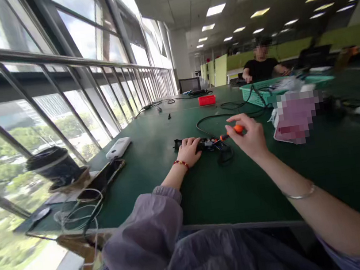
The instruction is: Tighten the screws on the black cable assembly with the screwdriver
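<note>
- White slab-like device (119,148) near the railing side of the green table (147,168); any marking on it is too small to read.
- Left arm reaches forward and slightly right, its mauve sleeve gathered below the wrist, with a red beaded bracelet (181,164) beyond the cuff.
- Left hand (188,152) lies palm down, fingers close together and curled over the black device (207,144), holding it on the table.
- Black device rests on the table in front of the person: dark, narrow and uneven in outline, its left part covered by the fingers; lettering cannot be made out. Dark cable lies looped just beside it.
- Orange-and-black screwdriver (239,129) leans low, tip toward the device's right part; contact is unclear.
- Right hand (250,137) pinches its orange end between thumb and fingers, wrist raised above the table.
- Right forearm is bare, slanting in from lower right, with a silver bangle (301,194).
- Pink item (298,116) is pixelated; print unreadable.
</note>
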`<state>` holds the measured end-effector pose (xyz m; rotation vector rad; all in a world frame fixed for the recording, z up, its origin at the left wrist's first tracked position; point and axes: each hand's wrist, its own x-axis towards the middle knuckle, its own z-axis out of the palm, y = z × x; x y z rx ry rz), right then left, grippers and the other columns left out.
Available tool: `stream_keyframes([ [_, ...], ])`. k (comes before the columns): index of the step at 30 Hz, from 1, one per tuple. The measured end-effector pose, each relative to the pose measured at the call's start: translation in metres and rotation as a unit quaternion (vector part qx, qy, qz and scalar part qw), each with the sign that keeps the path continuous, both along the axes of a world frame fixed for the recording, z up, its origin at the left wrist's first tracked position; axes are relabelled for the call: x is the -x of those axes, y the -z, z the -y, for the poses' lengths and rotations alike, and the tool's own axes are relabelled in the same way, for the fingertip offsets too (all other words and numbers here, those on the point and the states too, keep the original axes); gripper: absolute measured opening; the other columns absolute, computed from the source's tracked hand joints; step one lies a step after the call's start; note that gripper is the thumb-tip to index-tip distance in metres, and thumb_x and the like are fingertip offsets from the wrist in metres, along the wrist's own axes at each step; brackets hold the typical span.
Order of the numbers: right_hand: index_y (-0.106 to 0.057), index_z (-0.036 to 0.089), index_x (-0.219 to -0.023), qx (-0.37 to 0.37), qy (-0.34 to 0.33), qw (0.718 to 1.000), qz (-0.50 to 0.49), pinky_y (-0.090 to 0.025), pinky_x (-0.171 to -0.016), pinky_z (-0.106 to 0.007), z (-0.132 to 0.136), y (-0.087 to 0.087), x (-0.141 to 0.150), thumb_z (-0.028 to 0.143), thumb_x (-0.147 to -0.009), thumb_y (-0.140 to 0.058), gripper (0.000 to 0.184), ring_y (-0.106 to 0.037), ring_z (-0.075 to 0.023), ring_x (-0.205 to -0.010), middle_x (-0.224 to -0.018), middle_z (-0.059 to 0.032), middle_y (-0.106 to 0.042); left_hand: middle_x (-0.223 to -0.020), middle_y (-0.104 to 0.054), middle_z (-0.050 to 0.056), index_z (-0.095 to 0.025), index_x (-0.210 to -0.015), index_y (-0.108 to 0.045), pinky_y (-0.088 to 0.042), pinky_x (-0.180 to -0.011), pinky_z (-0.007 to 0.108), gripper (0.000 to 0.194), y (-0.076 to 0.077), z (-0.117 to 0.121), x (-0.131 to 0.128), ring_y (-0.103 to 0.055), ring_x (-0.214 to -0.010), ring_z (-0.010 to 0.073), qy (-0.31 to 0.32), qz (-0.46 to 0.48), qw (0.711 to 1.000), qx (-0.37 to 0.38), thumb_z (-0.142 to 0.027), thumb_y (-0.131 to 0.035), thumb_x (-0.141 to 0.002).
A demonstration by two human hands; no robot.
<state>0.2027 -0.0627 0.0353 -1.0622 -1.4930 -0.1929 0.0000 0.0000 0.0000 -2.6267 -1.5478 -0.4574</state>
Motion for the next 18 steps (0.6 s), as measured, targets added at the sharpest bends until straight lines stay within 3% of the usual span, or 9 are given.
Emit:
stream_keyframes([
  [5, -0.057, 0.022, -0.106, -0.025, -0.042, 0.999, -0.007, -0.047, -0.076, -0.035, -0.0015, 0.0021, 0.0008, 0.027, -0.074, -0.057, 0.033, -0.058, -0.0183, -0.074, -0.082, -0.0020, -0.062, -0.139, -0.046, 0.007, -0.021, -0.139, -0.040, -0.037, -0.106, 0.043, 0.055, -0.0007, 0.0025, -0.0008, -0.034, -0.128, 0.0269, -0.002, 0.000, 1.000, 0.005, -0.026, -0.053, -0.086],
  [12, -0.062, 0.022, -0.084, 0.035, -0.006, 0.999, -0.012, -0.042, -0.062, -0.031, 0.0006, -0.0008, -0.0007, 0.040, -0.077, -0.060, 0.019, -0.051, -0.0166, -0.058, -0.056, 0.0019, -0.053, -0.139, -0.046, 0.007, -0.022, -0.138, -0.041, -0.036, -0.106, 0.044, 0.054, -0.0002, 0.0011, -0.0006, -0.034, -0.128, 0.0274, -0.005, 0.010, 1.000, 0.003, -0.026, -0.054, -0.085],
  [18, -0.058, 0.021, -0.104, -0.024, -0.034, 0.999, -0.003, -0.046, -0.075, -0.035, 0.0017, -0.0011, 0.0005, 0.027, -0.074, -0.057, 0.031, -0.055, -0.0175, -0.067, -0.071, 0.0004, -0.057, -0.138, -0.046, 0.006, -0.023, -0.137, -0.041, -0.035, -0.107, 0.043, 0.054, 0.0021, -0.0007, -0.0003, -0.034, -0.128, 0.0269, -0.002, 0.014, 1.000, -0.003, -0.027, -0.054, -0.085],
])
